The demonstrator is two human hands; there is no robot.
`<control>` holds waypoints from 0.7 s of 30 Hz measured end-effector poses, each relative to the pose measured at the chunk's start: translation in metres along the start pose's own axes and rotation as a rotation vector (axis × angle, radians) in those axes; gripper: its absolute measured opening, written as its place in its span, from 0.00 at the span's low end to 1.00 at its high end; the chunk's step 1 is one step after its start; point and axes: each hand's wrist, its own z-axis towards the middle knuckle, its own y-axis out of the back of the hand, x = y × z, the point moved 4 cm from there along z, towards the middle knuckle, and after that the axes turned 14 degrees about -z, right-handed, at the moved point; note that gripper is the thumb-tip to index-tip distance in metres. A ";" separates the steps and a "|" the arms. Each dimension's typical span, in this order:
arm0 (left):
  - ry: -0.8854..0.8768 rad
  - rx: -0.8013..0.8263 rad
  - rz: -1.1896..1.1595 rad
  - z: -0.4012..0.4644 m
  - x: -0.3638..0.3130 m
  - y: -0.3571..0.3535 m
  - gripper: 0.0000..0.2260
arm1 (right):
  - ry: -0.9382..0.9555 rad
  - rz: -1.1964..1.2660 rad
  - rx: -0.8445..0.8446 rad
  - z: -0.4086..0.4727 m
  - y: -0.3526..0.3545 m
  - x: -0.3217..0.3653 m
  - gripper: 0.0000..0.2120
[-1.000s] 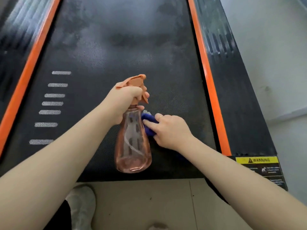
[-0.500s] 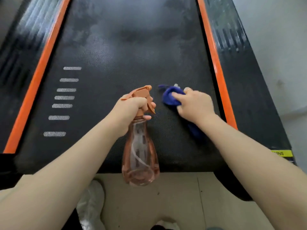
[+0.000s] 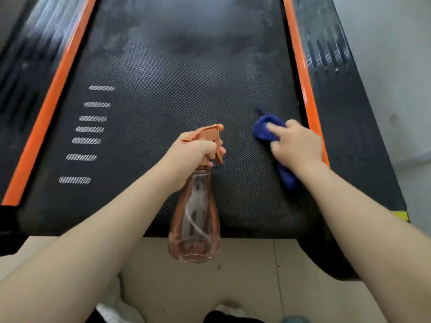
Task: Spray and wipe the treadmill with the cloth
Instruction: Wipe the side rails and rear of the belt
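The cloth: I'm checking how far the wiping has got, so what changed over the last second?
The right hand slid the blue cloth across the treadmill belt, from right beside the spray bottle out to the belt's right edge by the orange strip. Nothing was taken up or let go. The left hand grips the bottle's neck as before, trigger forward.

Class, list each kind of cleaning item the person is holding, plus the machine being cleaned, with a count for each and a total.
Spray bottle, gripped by the left hand: 1
Blue cloth, under the right hand: 1
Treadmill: 1
Total: 3
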 end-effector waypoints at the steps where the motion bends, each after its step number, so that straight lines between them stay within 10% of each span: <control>1: -0.001 0.004 -0.005 0.000 0.000 0.002 0.20 | -0.127 0.047 0.047 0.005 -0.003 -0.009 0.16; 4: 0.015 0.020 -0.001 0.002 0.003 -0.001 0.19 | -0.112 0.070 0.070 -0.013 0.003 0.011 0.15; 9: -0.008 0.053 -0.004 0.001 -0.005 -0.015 0.20 | 0.417 0.008 -0.078 -0.073 0.011 0.044 0.18; 14: -0.015 0.139 0.016 0.000 -0.014 -0.029 0.22 | -0.066 -0.189 0.071 -0.021 0.004 -0.030 0.13; 21: 0.027 0.200 0.059 -0.009 0.001 -0.044 0.23 | 0.098 -0.141 0.086 -0.099 0.011 0.001 0.16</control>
